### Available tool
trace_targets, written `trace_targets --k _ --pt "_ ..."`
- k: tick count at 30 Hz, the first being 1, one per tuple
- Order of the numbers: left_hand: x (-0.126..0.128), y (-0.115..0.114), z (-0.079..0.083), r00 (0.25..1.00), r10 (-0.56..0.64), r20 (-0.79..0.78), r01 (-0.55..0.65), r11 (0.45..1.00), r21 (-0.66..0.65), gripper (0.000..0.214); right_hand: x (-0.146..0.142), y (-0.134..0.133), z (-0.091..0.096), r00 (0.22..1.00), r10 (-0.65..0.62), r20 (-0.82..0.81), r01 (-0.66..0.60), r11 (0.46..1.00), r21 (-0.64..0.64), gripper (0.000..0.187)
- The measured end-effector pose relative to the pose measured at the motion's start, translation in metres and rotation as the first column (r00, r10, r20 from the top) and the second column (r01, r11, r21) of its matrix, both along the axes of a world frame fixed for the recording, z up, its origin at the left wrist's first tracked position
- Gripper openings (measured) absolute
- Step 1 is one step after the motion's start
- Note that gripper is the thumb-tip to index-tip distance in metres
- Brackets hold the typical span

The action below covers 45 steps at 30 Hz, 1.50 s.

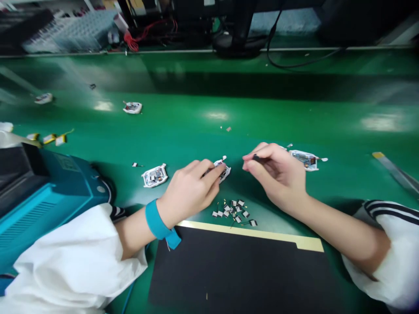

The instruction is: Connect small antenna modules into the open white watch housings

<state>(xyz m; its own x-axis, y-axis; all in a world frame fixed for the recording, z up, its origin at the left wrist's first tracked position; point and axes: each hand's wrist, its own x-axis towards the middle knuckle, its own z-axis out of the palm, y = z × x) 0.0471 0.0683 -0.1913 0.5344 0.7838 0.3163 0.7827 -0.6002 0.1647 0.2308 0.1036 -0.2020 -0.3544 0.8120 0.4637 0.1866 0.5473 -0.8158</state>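
Observation:
My left hand, with a blue wrist strap, is closed round a small white electronic housing on the green surface. My right hand pinches a thin dark tool whose tip points toward that housing. A pile of several tiny grey components with wires lies just below both hands. Another white housing with a circuit board sits left of my left hand. A third one lies behind my right hand.
A black mat with a tan edge lies nearest me. A teal machine stands at the left. More housings and yellow parts lie farther left. A monitor base and cables stand at the back. A strip lies at the right.

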Motion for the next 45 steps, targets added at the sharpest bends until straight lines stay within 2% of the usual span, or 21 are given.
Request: trace_targets --k 3,5,7,9,11,14,16,19,22,28,31,36,43,45 --pt "0.001 -0.004 0.002 0.989 0.003 0.151 0.007 0.998 -0.069 0.043 0.006 0.005 0.001 0.987 -0.020 0.162 0.018 1.000 0.017 0.005" --pt "0.000 -0.004 0.001 0.948 0.001 0.319 0.045 0.989 -0.139 0.047 0.007 0.007 0.003 0.941 -0.027 0.338 0.002 0.997 0.076 0.007" --pt "-0.002 -0.002 0.000 0.908 0.004 0.418 0.063 0.987 -0.146 0.050 0.005 0.007 0.005 0.889 -0.016 0.458 -0.042 0.992 0.117 0.005" --pt "-0.003 0.002 -0.002 0.909 -0.021 0.417 0.080 0.989 -0.125 0.057 0.001 0.003 0.006 0.839 -0.027 0.543 -0.077 0.983 0.168 0.011" --pt "-0.004 0.005 -0.004 0.928 -0.067 0.367 0.136 0.977 -0.165 0.066 -0.002 0.000 0.005 0.782 -0.106 0.614 -0.099 0.952 0.291 0.019" --pt "-0.005 0.008 -0.007 0.946 -0.085 0.312 0.177 0.944 -0.280 0.069 -0.007 -0.002 0.002 0.713 -0.248 0.656 -0.162 0.852 0.498 0.025" --pt "-0.005 0.009 -0.009 0.948 -0.041 0.316 0.149 0.934 -0.325 0.070 -0.008 -0.001 0.001 0.702 -0.280 0.655 -0.206 0.800 0.564 0.025" --pt "-0.006 0.009 -0.009 0.933 0.024 0.359 0.121 0.919 -0.375 0.075 -0.007 0.000 0.003 0.697 -0.281 0.660 -0.253 0.765 0.593 0.026" --pt "-0.005 0.010 -0.006 0.934 0.027 0.357 0.127 0.907 -0.401 0.066 -0.005 -0.001 0.006 0.659 -0.303 0.688 -0.287 0.744 0.603 0.023" --pt "-0.004 0.009 -0.006 0.912 0.044 0.407 0.120 0.922 -0.368 0.059 -0.008 -0.007 0.011 0.582 -0.347 0.735 -0.304 0.746 0.593 0.011" --pt "-0.005 0.009 -0.009 0.861 0.067 0.505 0.154 0.911 -0.384 0.061 -0.012 -0.007 0.012 0.612 -0.347 0.711 -0.253 0.765 0.592 0.008" --pt "-0.005 0.009 -0.009 0.787 0.114 0.606 0.213 0.872 -0.440 0.063 -0.014 -0.001 0.010 0.697 -0.233 0.678 -0.248 0.810 0.532 0.016" --pt "-0.004 0.009 -0.005 0.790 0.123 0.600 0.206 0.869 -0.450 0.062 -0.012 0.005 0.007 0.781 -0.244 0.575 -0.254 0.717 0.650 0.022" --pt "-0.004 0.009 -0.005 0.797 0.132 0.589 0.200 0.862 -0.465 0.062 -0.014 0.006 0.004 0.825 -0.190 0.532 -0.249 0.722 0.645 0.022"
